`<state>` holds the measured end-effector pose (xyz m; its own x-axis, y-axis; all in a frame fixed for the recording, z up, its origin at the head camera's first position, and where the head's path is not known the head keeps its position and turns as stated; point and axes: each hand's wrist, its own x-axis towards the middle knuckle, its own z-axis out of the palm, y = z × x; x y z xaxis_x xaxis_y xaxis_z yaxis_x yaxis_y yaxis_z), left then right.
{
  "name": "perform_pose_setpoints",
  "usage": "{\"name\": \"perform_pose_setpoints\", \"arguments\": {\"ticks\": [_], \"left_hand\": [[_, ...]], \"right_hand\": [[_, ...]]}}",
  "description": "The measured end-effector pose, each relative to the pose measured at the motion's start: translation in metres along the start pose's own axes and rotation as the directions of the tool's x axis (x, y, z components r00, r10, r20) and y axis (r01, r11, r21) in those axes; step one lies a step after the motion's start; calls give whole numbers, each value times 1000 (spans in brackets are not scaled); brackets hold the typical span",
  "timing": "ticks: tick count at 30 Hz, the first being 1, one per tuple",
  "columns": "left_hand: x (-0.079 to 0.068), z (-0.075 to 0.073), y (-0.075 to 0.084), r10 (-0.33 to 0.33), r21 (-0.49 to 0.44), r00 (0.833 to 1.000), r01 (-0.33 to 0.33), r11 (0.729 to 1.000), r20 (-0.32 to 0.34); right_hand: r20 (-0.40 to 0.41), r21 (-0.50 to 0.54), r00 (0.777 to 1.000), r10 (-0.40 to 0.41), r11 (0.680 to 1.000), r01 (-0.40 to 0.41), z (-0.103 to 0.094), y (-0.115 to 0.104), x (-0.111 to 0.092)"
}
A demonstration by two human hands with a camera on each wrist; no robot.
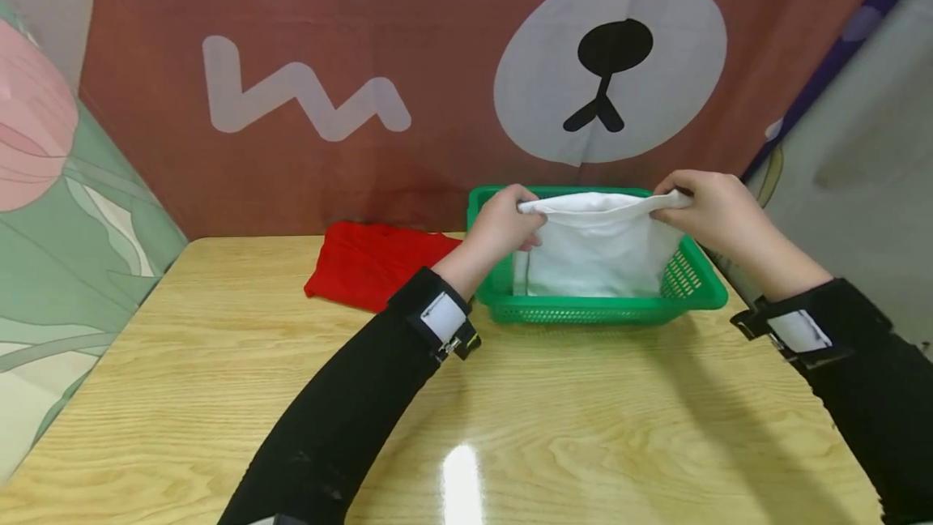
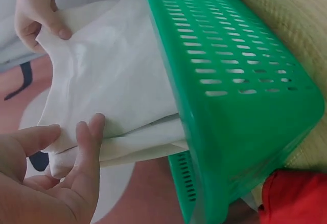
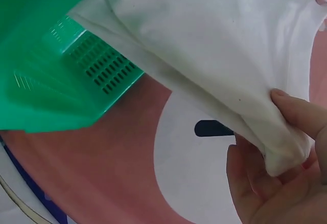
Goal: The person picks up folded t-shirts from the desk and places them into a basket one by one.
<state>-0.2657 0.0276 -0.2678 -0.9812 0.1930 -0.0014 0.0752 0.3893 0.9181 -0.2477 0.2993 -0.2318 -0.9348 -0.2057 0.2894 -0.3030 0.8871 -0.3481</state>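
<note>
A folded white cloth (image 1: pixel 594 253) hangs between the two hands, its lower part down inside a green plastic basket (image 1: pixel 583 313). The left hand (image 1: pixel 504 221) pinches the cloth's top left corner between thumb and fingers. At the top right corner the right hand (image 1: pixel 710 205) pinches it the same way. In the left wrist view the white cloth (image 2: pixel 115 70) shows several layers along its side edge, close to the basket rim. From the right wrist, the cloth's corner (image 3: pixel 286 152) bunches between the thumb and curled fingers.
A folded red cloth (image 1: pixel 379 266) lies on the wooden table (image 1: pixel 568 428), left of the basket. Behind the table hangs a brown fabric backdrop (image 1: pixel 306 168) with a bear face. A pale curtain (image 1: pixel 860 160) hangs at the right side.
</note>
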Motion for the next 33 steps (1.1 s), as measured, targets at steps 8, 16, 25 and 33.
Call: {"name": "perform_pose_setpoints", "arguments": {"ticks": [8,16,25,33], "left_hand": [[18,0,-1,-38,23,999,37,999,24],[38,1,-9,-114,51,989,109,993,98],[49,4,-11,-177,11,980,177,984,96],[56,8,-12,-222,-59,970,229,972,101]], "right_hand": [[97,-14,993,73,997,-71,4,3,23],[181,-35,978,103,995,-98,19,12,48],[237,11,957,168,984,-175,35,20,72],[292,-9,938,188,981,-193,48,32,87]]}}
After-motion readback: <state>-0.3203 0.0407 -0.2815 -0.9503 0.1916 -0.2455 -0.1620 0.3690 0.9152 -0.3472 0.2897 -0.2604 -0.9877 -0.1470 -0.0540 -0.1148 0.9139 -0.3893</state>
